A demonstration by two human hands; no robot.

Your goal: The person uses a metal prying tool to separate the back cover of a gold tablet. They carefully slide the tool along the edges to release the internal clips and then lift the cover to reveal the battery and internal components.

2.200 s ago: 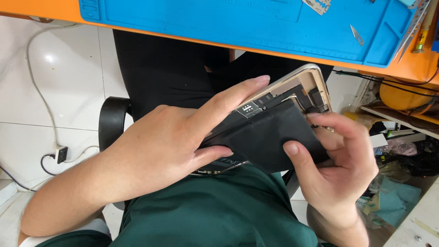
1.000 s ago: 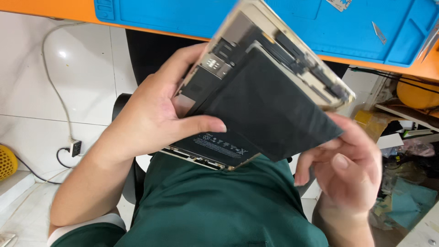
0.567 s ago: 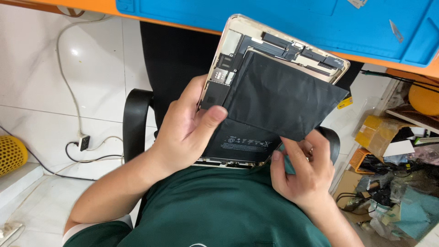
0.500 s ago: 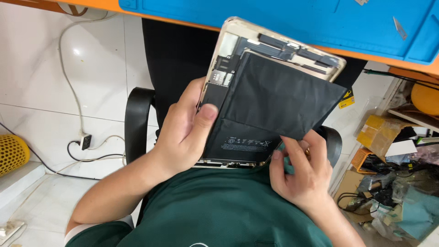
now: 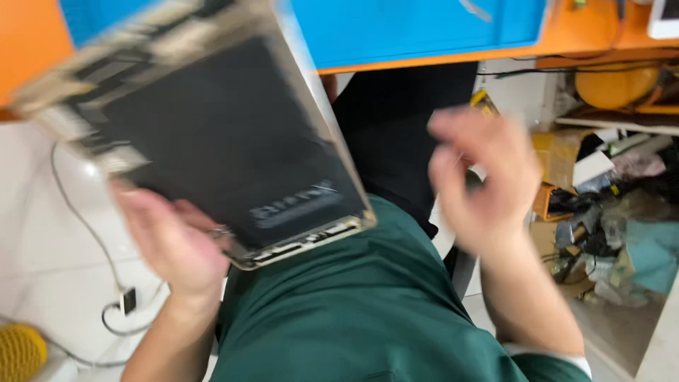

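Tablet (image 5: 212,134), opened and with its black battery pack facing up, is now carried by my left hand (image 5: 173,244) alone, gripped from beneath at the lower left edge, over my lap in green cloth (image 5: 353,311). Half a second ago my right hand (image 5: 484,180) pinched the pack's lower corner; it has since let go and hangs apart to the right, fingers loosely spread, holding nothing. The tablet has swung left and up toward the blue mat (image 5: 417,28) on the orange bench (image 5: 28,35). Motion blur hides finer detail; the prying at that corner appears paused.
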